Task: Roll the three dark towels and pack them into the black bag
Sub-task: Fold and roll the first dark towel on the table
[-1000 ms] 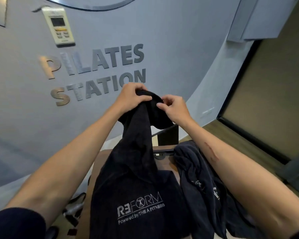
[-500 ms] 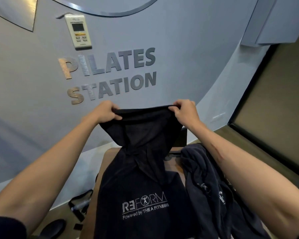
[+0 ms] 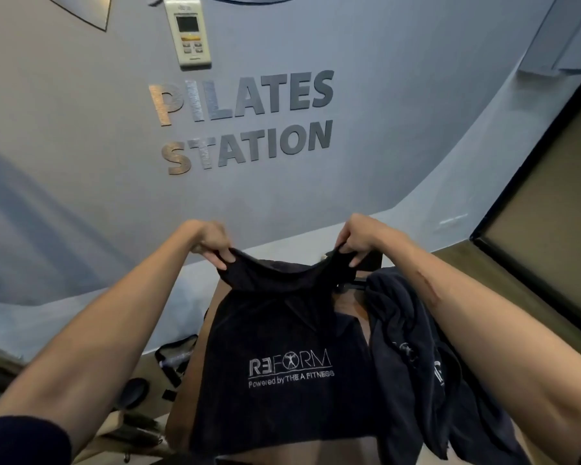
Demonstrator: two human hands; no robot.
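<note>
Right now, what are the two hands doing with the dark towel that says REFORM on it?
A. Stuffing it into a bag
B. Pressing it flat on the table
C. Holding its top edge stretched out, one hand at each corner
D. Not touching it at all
C: the left hand and the right hand each pinch a top corner of the REFORM towel, spreading its upper edge wide while the rest hangs down.

Dark navy towel (image 3: 282,330) with white logo lettering; grey-blue wall (image 3: 383,162) bearing silver letters (image 3: 245,122).
</note>
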